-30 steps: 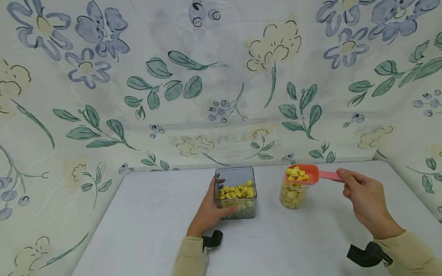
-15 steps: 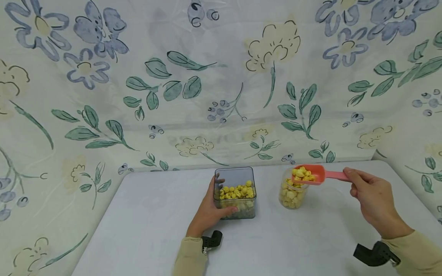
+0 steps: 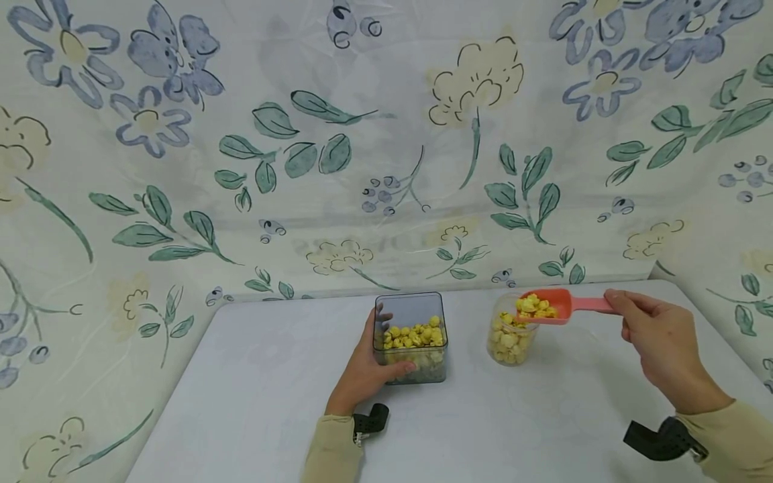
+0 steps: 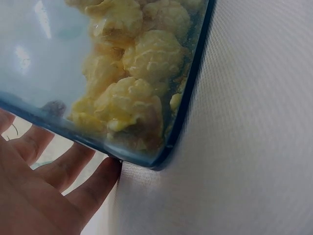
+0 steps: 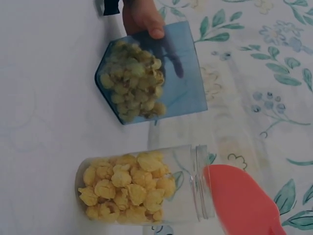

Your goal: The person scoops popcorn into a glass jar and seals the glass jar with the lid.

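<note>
My left hand (image 3: 370, 372) grips the left side of a square, see-through dark container (image 3: 417, 369), thumb across its front and fingers round the side and back. Popcorn (image 3: 413, 337) fills its lower part. In the left wrist view, fingers (image 4: 100, 183) lie against the container's wall. My right hand (image 3: 664, 342) pinches the handle of a red scoop (image 3: 561, 306) that carries popcorn. The scoop's front overlaps the mouth of a clear round jar (image 3: 509, 349). Seen from the right wrist, the scoop sits right at the jar's rim, and popcorn (image 5: 127, 188) fills much of the jar.
Both vessels stand on a white table (image 3: 266, 389), the jar to the right of the container. A floral cloth (image 3: 386, 168) hangs behind the table and along its sides. Each wrist wears a black camera mount (image 3: 371, 419).
My right hand has drawn the scoop a little to the right, popcorn still in it, so it covers less of the jar's mouth. The left hand and container stay put.
</note>
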A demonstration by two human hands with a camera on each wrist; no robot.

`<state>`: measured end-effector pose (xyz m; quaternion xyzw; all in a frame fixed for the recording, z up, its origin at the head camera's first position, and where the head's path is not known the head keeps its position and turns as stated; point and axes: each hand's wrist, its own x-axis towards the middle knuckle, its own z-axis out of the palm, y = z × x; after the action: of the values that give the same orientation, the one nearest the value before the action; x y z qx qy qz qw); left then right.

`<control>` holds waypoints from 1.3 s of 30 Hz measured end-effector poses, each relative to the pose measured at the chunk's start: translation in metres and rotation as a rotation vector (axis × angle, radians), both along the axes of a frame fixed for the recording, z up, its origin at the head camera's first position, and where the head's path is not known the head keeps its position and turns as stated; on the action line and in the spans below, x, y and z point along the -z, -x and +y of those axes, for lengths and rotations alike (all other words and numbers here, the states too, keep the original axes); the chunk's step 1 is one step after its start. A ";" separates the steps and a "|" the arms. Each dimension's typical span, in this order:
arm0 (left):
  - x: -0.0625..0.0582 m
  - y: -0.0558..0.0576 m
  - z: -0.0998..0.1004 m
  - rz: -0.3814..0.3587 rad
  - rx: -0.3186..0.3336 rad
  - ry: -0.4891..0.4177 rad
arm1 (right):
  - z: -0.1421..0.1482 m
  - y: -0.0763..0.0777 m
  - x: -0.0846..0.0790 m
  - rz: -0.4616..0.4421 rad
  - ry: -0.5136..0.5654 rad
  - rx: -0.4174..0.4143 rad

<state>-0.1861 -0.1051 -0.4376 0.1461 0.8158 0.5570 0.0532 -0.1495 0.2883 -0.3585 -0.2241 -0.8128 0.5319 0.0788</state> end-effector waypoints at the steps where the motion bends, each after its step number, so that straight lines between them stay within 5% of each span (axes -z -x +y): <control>1: 0.000 0.000 0.000 0.001 0.000 0.000 | 0.000 0.000 -0.001 -0.002 -0.010 -0.004; 9: 0.003 0.002 -0.001 -0.002 -0.004 -0.008 | 0.003 0.001 -0.007 0.002 -0.096 -0.024; 17: 0.031 0.014 -0.004 0.016 -0.029 -0.014 | 0.004 -0.001 -0.014 0.041 -0.201 -0.048; 23: 0.036 0.016 -0.004 0.043 -0.026 -0.023 | 0.004 -0.002 -0.017 0.061 -0.240 -0.030; 32: 0.039 0.016 -0.003 0.047 -0.022 -0.016 | 0.003 -0.002 -0.019 0.084 -0.203 -0.006; 39: 0.038 0.016 -0.004 0.049 -0.032 -0.012 | -0.001 0.000 -0.020 0.138 -0.068 -0.036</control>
<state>-0.2022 -0.1091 -0.4758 0.1468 0.8157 0.5590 0.0236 -0.1499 0.2869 -0.3387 -0.1697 -0.8270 0.5192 0.1326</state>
